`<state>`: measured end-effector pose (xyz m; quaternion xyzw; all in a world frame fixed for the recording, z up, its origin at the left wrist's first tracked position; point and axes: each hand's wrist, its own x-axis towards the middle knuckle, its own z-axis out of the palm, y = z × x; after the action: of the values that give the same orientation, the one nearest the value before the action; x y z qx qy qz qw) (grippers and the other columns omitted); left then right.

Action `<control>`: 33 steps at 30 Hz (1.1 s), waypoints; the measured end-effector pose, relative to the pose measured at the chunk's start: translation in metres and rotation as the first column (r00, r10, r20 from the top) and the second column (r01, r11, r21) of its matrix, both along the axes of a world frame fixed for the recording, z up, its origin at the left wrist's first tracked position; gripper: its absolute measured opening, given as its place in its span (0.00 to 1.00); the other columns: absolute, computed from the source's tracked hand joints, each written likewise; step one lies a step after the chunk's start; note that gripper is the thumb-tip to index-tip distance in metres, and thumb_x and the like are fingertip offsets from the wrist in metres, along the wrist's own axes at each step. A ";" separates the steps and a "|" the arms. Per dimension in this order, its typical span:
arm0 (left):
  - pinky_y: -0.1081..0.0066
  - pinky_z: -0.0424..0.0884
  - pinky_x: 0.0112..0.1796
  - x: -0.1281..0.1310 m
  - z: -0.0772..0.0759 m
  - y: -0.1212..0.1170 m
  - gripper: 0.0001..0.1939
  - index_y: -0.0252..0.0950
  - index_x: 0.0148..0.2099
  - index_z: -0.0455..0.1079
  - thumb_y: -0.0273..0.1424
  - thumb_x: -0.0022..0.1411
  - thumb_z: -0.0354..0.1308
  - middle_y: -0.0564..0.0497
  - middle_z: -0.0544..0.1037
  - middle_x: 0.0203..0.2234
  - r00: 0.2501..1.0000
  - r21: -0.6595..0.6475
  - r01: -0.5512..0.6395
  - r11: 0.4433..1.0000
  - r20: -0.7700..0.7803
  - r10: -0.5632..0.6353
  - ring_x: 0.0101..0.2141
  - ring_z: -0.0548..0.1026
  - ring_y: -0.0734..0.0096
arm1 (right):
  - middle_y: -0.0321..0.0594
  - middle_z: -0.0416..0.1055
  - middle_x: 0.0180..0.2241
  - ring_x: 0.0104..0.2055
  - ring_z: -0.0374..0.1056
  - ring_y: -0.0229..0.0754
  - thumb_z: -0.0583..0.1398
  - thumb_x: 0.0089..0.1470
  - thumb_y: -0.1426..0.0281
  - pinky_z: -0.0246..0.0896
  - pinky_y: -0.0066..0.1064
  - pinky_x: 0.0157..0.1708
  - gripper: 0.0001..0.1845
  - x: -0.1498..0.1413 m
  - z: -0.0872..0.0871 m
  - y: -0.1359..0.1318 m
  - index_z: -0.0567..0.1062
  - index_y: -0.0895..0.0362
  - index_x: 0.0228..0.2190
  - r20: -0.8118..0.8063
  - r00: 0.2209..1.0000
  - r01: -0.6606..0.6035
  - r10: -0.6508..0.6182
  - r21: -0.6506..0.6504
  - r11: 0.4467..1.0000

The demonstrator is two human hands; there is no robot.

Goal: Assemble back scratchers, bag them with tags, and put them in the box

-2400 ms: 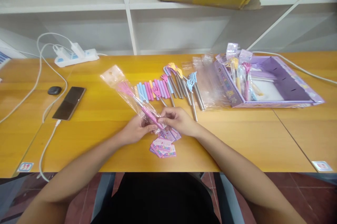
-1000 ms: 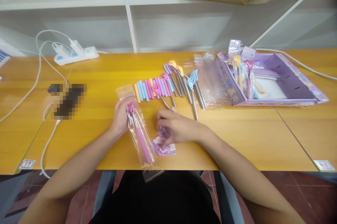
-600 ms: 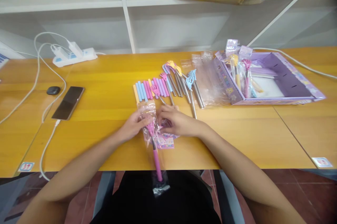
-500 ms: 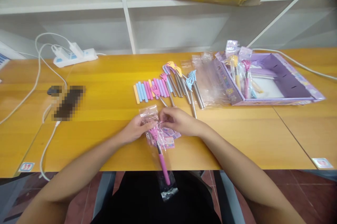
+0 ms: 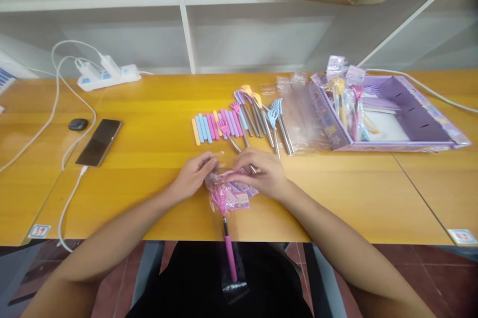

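A pink back scratcher (image 5: 230, 253) lies inside a clear plastic bag (image 5: 235, 290), its hand-shaped head up on the table and its handle reaching past the front edge over my lap. My left hand (image 5: 196, 173) is closed on the bag's upper edge, thumb against fingers. At the bag's right side is my right hand (image 5: 263, 171), thumb stretched toward the plastic and fingers bent, with a gap between them. Printed purple-pink cards (image 5: 239, 200) lie beneath and beside the scratcher head, partly covered by the bag and my right hand.
Coloured handle sleeves (image 5: 209, 127) lie in a row beyond my hands, beside metal-rod scratchers (image 5: 257, 113) and empty clear bags (image 5: 298, 118). A purple box (image 5: 421, 108) with bagged scratchers stands right. Left are a phone (image 5: 99, 142), a cabled power strip (image 5: 110, 79) and a black earbud case (image 5: 77, 124).
The bagged scratcher has slid slightly down toward my lap. My hands have moved a little apart, and my right thumb has spread from its fingers.
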<state>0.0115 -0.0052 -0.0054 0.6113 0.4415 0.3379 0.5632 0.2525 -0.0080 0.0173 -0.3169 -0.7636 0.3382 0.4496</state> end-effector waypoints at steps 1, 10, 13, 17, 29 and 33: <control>0.70 0.69 0.37 0.000 -0.001 0.000 0.22 0.37 0.39 0.73 0.51 0.74 0.60 0.53 0.75 0.32 1.000 0.007 0.011 1.000 -0.001 -0.011 0.35 0.73 0.67 | 0.36 0.74 0.28 0.27 0.64 0.40 0.71 0.62 0.51 0.61 0.37 0.30 0.17 -0.002 -0.002 0.000 0.78 0.49 0.34 0.020 1.000 -0.014 0.015 -0.014 1.000; 0.62 0.75 0.53 0.004 -0.002 -0.010 0.21 0.39 0.56 0.77 0.47 0.70 0.68 0.44 0.80 0.51 0.949 -0.167 0.215 0.962 0.269 -0.165 0.51 0.79 0.58 | 0.31 0.67 0.24 0.25 0.61 0.38 0.72 0.61 0.52 0.58 0.35 0.29 0.17 0.000 0.001 0.006 0.78 0.51 0.34 -0.033 0.966 0.253 -0.255 -0.050 0.966; 0.61 0.76 0.53 0.006 -0.003 -0.012 0.20 0.38 0.56 0.77 0.41 0.68 0.72 0.43 0.82 0.49 0.941 -0.162 0.250 0.955 0.273 -0.200 0.51 0.80 0.59 | 0.30 0.67 0.23 0.25 0.62 0.37 0.73 0.61 0.53 0.59 0.33 0.29 0.17 0.002 0.004 0.007 0.78 0.51 0.33 -0.040 0.966 0.256 -0.257 -0.021 0.966; 0.62 0.76 0.52 0.008 -0.006 -0.012 0.19 0.36 0.56 0.78 0.39 0.67 0.72 0.43 0.83 0.48 0.937 -0.183 0.284 0.941 0.263 -0.231 0.49 0.81 0.61 | 0.29 0.68 0.24 0.25 0.64 0.36 0.73 0.62 0.57 0.60 0.32 0.30 0.15 0.001 0.004 0.007 0.77 0.52 0.35 -0.069 0.972 0.227 -0.224 0.042 0.973; 0.68 0.75 0.42 0.008 0.001 -0.013 0.19 0.35 0.55 0.80 0.40 0.67 0.72 0.47 0.82 0.41 0.955 -0.125 0.263 0.957 0.174 -0.240 0.38 0.78 0.68 | 0.31 0.72 0.28 0.27 0.64 0.36 0.73 0.62 0.58 0.62 0.32 0.31 0.14 0.008 0.003 0.012 0.79 0.52 0.36 0.018 0.987 0.159 -0.159 0.012 0.987; 0.66 0.77 0.44 0.009 0.003 -0.012 0.17 0.35 0.51 0.82 0.41 0.67 0.72 0.46 0.82 0.42 0.949 -0.095 0.260 0.961 0.208 -0.236 0.39 0.78 0.66 | 0.33 0.72 0.30 0.28 0.64 0.36 0.72 0.64 0.61 0.62 0.32 0.31 0.10 0.007 0.001 0.013 0.79 0.52 0.39 0.063 0.994 0.081 -0.086 0.080 0.993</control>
<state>0.0204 -0.0176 -0.0026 0.5906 0.3237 0.2949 0.6778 0.2594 0.0055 0.0187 -0.3422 -0.7765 0.2786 0.4497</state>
